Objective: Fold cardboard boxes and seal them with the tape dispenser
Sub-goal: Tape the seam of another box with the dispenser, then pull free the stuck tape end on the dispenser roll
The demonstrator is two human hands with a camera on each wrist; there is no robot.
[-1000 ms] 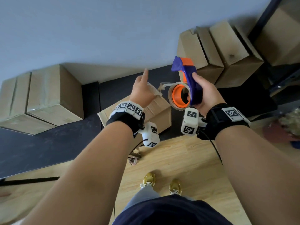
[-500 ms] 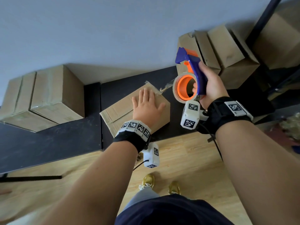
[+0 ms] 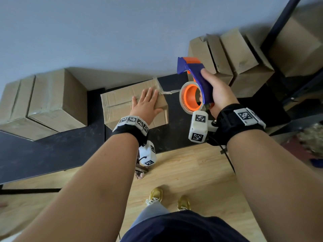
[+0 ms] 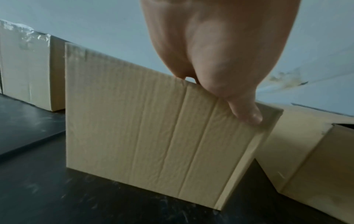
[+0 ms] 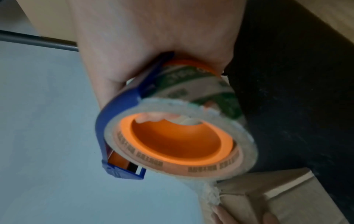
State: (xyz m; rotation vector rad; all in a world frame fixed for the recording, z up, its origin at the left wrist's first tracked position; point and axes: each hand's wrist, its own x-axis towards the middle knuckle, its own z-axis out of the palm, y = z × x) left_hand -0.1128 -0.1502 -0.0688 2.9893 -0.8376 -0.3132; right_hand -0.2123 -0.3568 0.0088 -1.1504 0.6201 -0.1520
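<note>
cardboard box (image 3: pixel 122 103) top half hidden under left hand (image 3: pixel 146 106)

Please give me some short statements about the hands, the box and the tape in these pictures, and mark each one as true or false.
1. The left hand lies flat on the cardboard box. True.
2. The right hand holds the tape dispenser pressed against the box. False: it is held in the air beside the box.
3. A strand of tape runs from the box to the roll. True.
4. The roll's core is green. False: it is orange.
</note>
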